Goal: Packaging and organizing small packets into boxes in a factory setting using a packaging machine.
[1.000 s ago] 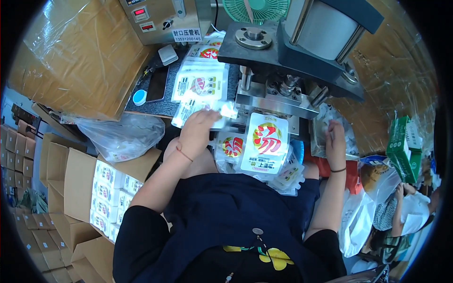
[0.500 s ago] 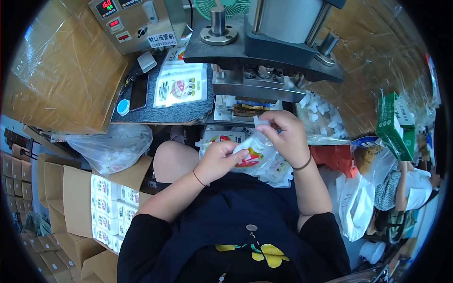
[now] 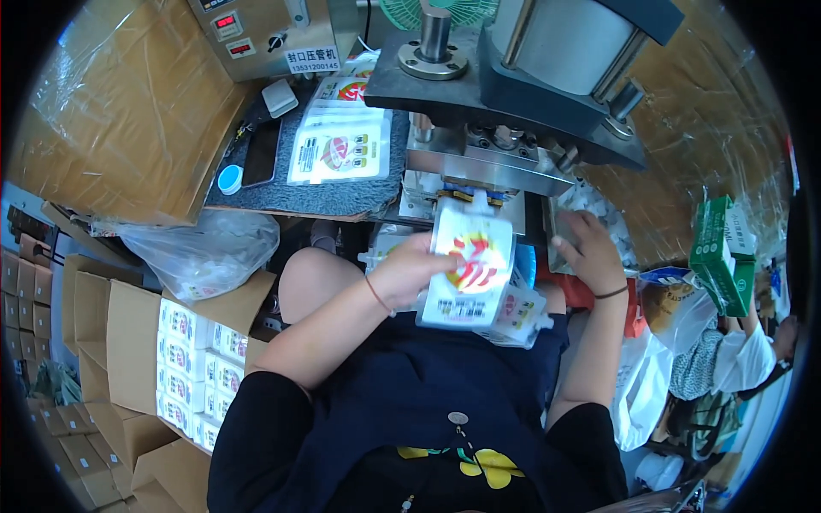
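Blk sleeves [image 3: 256, 432], navy apron [image 3: 376, 385], rnd button [image 3: 458, 418], ylw flower print [image 3: 489, 473]; red L-wrist cord [image 3: 377, 294], dk R-wrist band [image 3: 612, 293].

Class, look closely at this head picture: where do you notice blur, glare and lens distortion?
Head view: the pouch in the left hand looks smeared, probably from motion; head view: whitish glare streaks the plastic-wrapped cardboard at left; head view: the fisheye lens leaves black corners around the curved picture edge.
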`<state>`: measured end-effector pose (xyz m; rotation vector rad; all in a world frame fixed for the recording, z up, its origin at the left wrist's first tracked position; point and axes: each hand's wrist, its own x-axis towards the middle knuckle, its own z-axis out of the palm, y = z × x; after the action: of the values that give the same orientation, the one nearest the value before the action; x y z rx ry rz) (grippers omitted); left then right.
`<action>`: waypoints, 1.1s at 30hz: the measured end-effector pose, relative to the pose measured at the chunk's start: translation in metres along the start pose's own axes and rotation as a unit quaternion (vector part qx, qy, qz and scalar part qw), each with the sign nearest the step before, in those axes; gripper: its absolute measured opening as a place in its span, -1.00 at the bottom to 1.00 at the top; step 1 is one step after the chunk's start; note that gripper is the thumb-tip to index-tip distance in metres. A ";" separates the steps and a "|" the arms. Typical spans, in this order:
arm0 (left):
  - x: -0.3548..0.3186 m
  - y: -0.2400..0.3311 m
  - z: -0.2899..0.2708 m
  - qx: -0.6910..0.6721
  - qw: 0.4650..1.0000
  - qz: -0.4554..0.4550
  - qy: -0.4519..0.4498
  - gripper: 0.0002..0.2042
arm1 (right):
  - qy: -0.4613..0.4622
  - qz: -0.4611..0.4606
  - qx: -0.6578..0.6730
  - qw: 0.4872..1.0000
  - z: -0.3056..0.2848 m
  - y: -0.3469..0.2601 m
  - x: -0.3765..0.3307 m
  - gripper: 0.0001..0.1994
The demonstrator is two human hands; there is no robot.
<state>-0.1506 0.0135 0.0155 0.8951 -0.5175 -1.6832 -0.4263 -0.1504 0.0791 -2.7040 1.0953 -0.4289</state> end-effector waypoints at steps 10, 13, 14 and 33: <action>0.023 0.040 -0.064 0.469 0.734 0.374 0.318 -0.68 | -0.122 -0.015 0.196 0.973 -0.007 0.019 -0.013 -0.77; -0.001 0.089 -0.103 0.723 0.483 0.333 0.363 -0.52 | -0.082 -0.007 0.274 0.958 -0.003 0.033 -0.015 -0.78; -0.006 0.084 -0.133 0.812 0.412 0.238 0.339 -0.48 | -0.054 0.013 0.311 0.949 0.001 0.037 -0.010 -0.78; -0.046 -0.001 0.007 0.469 0.869 0.132 0.091 -0.83 | 0.131 -0.097 0.309 0.937 0.015 -0.113 0.015 -0.81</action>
<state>-0.1517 0.0568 0.0332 1.5646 -1.3149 -1.0258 -0.3379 -0.0796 0.1004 -2.2241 0.5966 -1.0018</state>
